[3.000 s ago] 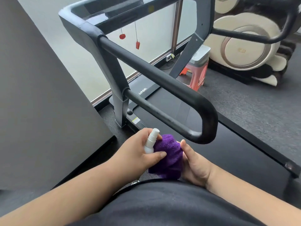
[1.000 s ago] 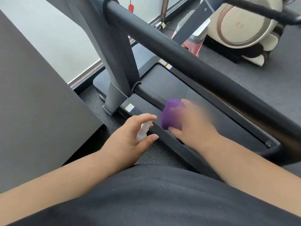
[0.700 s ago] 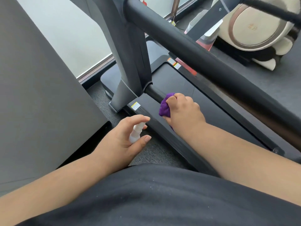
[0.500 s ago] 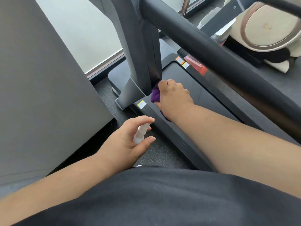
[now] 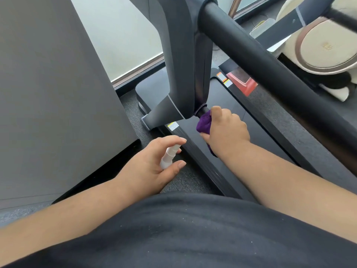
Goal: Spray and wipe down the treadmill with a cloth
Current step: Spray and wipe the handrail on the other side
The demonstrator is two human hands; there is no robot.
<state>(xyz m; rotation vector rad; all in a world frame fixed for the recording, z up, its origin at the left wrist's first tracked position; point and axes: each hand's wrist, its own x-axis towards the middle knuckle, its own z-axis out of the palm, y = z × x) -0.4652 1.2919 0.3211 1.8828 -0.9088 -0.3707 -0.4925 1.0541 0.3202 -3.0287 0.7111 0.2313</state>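
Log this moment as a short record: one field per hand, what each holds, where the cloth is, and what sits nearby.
left hand: grips the spray bottle, index finger over its top
right hand: grips the purple cloth
cloth position: wrapped on the lower bar where it meets the upright post
handrail: passes above the right hand, untouched
deck: black, below the cloth
nearby: grey panel to the left; red stool beyond the deck
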